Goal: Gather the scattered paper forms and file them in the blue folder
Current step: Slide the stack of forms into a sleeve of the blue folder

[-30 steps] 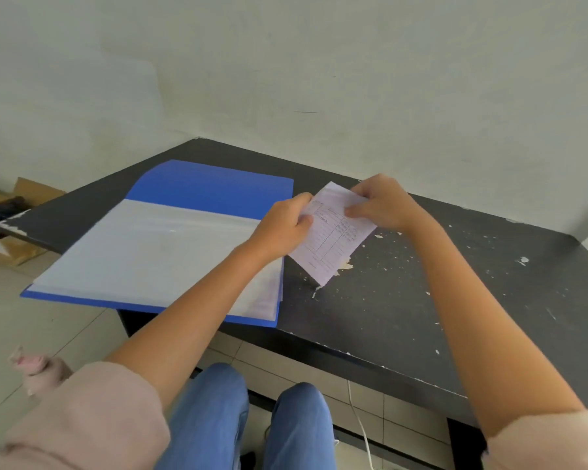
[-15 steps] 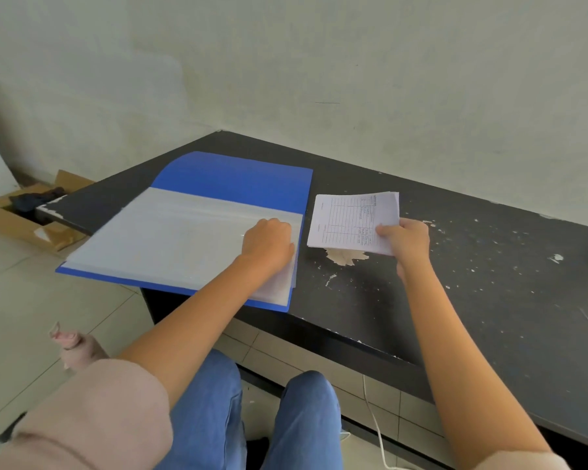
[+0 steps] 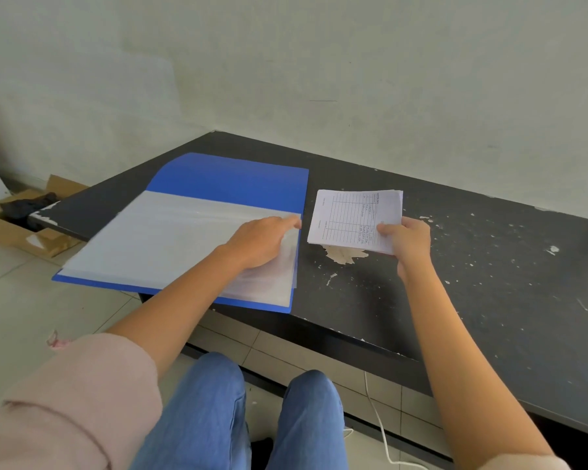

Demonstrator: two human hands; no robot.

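The blue folder (image 3: 231, 179) lies open on the black table (image 3: 489, 283), its clear plastic sleeves (image 3: 157, 239) stacked on the near half. My left hand (image 3: 262, 242) rests on the sleeves' right edge, fingertips pinching and lifting the top sleeve's corner. A small stack of white printed paper forms (image 3: 350, 217) is held just right of the folder, above the table. My right hand (image 3: 406, 240) grips the stack at its lower right corner.
The table surface is chipped, with a bare patch (image 3: 345, 255) under the forms. A wall stands close behind. A cardboard box (image 3: 21, 228) with dark cloth sits on the tiled floor at left. A white cable (image 3: 377, 422) hangs below the table near my knees.
My left hand let go of the forms and moved onto the folder's sleeves, now lifting a corner. My right hand carried the forms slightly right, flattening them.
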